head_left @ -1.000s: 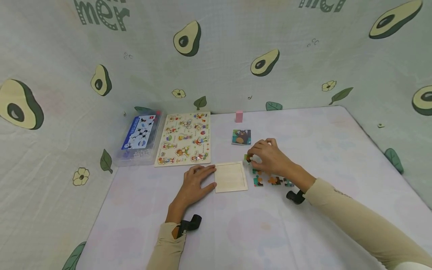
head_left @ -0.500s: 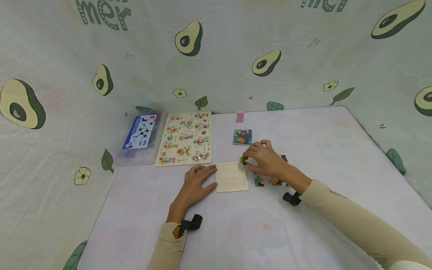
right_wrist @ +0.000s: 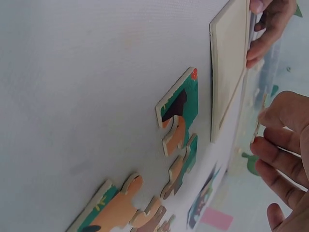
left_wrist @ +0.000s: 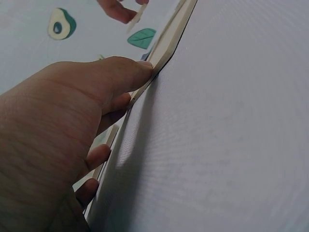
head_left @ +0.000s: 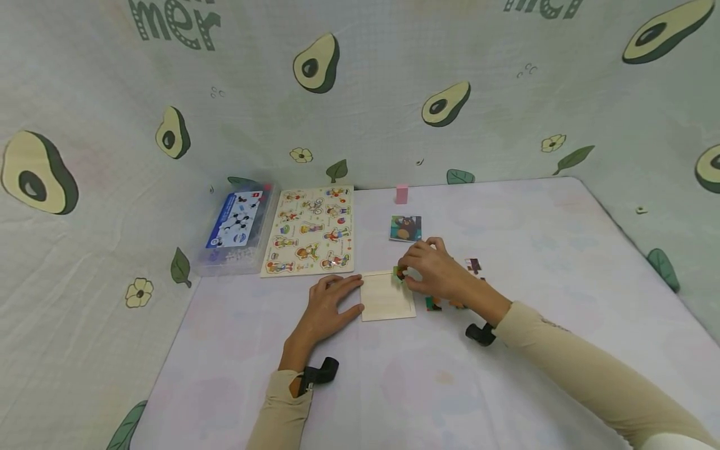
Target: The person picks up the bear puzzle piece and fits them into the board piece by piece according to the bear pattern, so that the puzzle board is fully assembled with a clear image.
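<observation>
pale lilac table under avocado-print walls, left hand flat against tray, right hand pinching puzzle piece

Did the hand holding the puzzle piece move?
Yes. The right hand carried its green puzzle piece leftward, from beside the loose pieces to the far right corner of the wooden tray, which stayed put.
</observation>
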`<state>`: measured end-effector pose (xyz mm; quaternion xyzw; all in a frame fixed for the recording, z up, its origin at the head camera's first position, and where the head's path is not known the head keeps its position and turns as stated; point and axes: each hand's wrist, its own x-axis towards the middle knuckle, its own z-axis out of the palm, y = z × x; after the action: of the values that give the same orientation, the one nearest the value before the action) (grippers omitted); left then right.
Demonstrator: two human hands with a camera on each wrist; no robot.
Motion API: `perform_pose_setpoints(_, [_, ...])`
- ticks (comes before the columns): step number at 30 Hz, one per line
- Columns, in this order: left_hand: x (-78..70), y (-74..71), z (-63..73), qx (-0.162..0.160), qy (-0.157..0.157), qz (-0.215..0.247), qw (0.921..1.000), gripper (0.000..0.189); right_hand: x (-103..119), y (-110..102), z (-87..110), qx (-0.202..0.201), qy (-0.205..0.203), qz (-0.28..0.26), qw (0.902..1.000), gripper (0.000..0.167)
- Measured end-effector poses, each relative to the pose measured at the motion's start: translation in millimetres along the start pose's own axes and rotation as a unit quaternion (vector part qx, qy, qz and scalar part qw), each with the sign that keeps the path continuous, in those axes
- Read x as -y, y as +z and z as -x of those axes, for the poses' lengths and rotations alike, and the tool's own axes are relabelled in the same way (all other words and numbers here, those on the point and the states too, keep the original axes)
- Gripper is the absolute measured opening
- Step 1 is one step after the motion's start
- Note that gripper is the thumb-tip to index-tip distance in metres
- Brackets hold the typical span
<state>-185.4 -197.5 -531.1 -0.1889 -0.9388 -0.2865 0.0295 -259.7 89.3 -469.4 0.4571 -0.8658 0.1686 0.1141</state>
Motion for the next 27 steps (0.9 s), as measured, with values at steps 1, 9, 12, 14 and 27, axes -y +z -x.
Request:
perform_pose_setpoints(1, [0.1,-0.1,-0.1,0.001,0.000,-0.001,1.0000,0.055,0.3,0.9,-0.5,0.000,-0.001,0.003,1.0000,0.018])
perform_pose_setpoints(9, [1.4,0.8,-0.7,0.000,0.002,-0.002,1.0000,0.055,4.1,7.1,-5.2,0.009,0.000,0.001,1.0000,0.018])
perform_pose_setpoints(12, [2.0,0.2,-1.2,0.001,0.002,-0.005,1.0000,0.055,5.6,8.6,-8.1,0.012,0.000,-0.001,0.9999,0.018])
perform_pose_setpoints(14, [1.8,0.0,-1.6,0.005,0.000,-0.004,1.0000,0.055,6.1,9.4,-9.7,0.011,-0.002,-0.004,0.9999,0.019])
perform_pose_setpoints(27, [2.2,-1.2,-1.6,0.013,-0.008,-0.010,0.9998,0.056,9.4,20.8,-18.7,0.022,-0.007,-0.001,0.9997,0.018])
